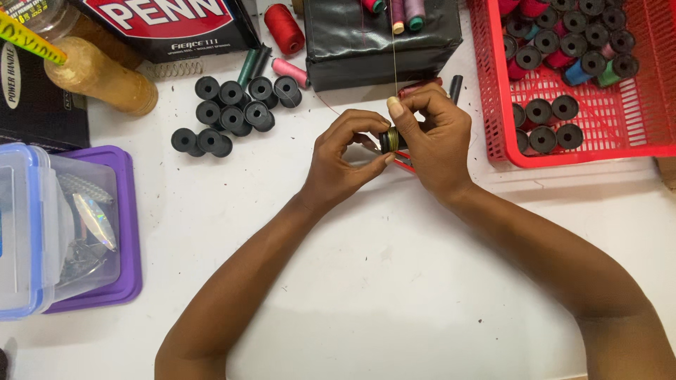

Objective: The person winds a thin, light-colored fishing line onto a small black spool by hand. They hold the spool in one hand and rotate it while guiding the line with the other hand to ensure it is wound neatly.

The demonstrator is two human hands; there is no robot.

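Both forearms reach in from the near edge over the white table (366,281). The left hand (345,158) and the right hand (433,141) meet near the table's middle and pinch one small bobbin (389,140) between their fingertips. The bobbin is black with a band of olive-gold thread wound around it, and a thin thread (394,49) of that colour runs up from it toward the far side. Something red shows just under the hands. To the left sits a clear plastic box (28,232) on a purple lid (127,232). Farther off lies a cluster of empty black bobbins (232,112). At the far right stands a red basket (493,105) with more spools.
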